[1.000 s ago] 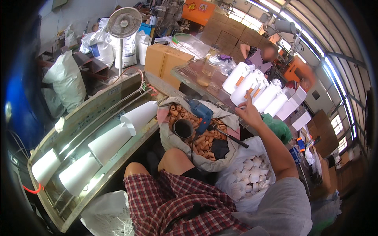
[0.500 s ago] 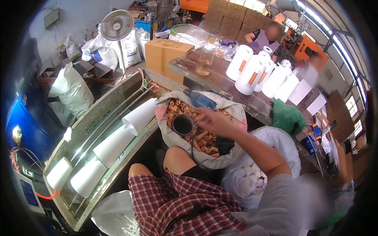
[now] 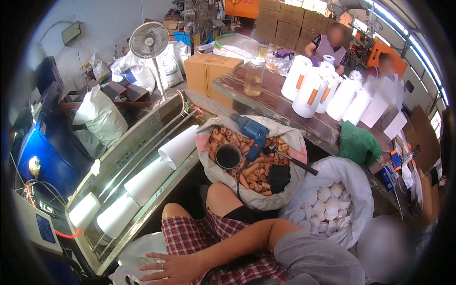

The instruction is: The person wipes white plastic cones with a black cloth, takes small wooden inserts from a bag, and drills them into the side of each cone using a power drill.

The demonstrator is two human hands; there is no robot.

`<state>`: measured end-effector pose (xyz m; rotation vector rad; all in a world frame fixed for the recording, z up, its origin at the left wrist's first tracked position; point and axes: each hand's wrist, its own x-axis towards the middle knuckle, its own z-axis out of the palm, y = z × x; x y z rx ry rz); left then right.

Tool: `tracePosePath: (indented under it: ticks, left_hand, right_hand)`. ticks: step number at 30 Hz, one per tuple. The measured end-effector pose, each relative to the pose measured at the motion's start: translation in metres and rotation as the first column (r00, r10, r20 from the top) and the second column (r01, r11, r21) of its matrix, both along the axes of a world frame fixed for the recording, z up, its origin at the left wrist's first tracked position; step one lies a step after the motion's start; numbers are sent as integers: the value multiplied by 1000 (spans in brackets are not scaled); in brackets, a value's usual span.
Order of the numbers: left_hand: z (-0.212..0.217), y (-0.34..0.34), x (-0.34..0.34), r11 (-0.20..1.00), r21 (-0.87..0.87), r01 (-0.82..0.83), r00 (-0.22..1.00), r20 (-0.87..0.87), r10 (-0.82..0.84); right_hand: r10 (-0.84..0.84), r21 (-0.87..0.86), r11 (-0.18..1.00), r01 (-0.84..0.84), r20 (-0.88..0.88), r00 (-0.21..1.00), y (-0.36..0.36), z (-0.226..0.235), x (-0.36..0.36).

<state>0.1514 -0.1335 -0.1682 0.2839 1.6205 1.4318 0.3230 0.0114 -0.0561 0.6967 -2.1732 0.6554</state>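
Note:
My right hand (image 3: 166, 268) lies flat, fingers spread, on a white plastic bag (image 3: 135, 259) at the lower left. Its forearm crosses my checked shorts (image 3: 190, 235) from a grey sleeve (image 3: 313, 259), and it holds nothing. My left hand is out of view. In front of my knee stands an open sack (image 3: 251, 197) of short tan tubes. On the tubes lie a blue power drill (image 3: 254, 135), a black cup (image 3: 228, 156), a black cloth (image 3: 279, 176) and a dark-handled tool (image 3: 292, 160). Beside it, a white sack (image 3: 354, 178) holds white caps.
A long metal trough (image 3: 137, 142) with several white rolls runs along my left. Several white rolls (image 3: 311, 92) and a jar (image 3: 253, 76) stand on the wooden table (image 3: 280, 107) ahead. Two people sit behind the table. A fan (image 3: 148, 40), cardboard boxes and sacks stand at the back.
My right hand came down from the white rolls on the table, passed over the tube sack, and now rests across my lap on the white bag. The view tilted down.

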Motion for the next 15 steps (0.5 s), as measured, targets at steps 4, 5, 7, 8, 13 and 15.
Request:
tracePosePath:
  ticks: [4, 5, 7, 8, 13, 15]
  left_hand:
    - [-21, -13, -2, 995, 71, -74, 980, 191, 59]
    - [-25, -13, -4, 993, 90, -77, 972, 230, 55]
    - [-33, -20, -4, 990, 105, -89, 957, 285, 56]
    - [-38, -20, -3, 989, 117, -89, 950, 309, 49]
    - [-58, -38, -3, 982, 158, -107, 913, 406, 34]
    - [-62, -48, -4, 979, 165, -116, 901, 433, 33]
  right_hand:
    - [27, 36, 999, -37, 259, 966, -10, -22, -4]
    - [1, 15, 1000, -5, 255, 967, -11, -27, -2]
    - [-53, -3, 998, 58, 327, 944, -13, -35, 2]
    - [-90, 16, 996, 91, 396, 914, -13, -40, 3]
    - [-256, 41, 965, 259, 364, 895, -21, -58, 5]
    - [-205, 30, 977, 213, 439, 875, -20, -62, -1]
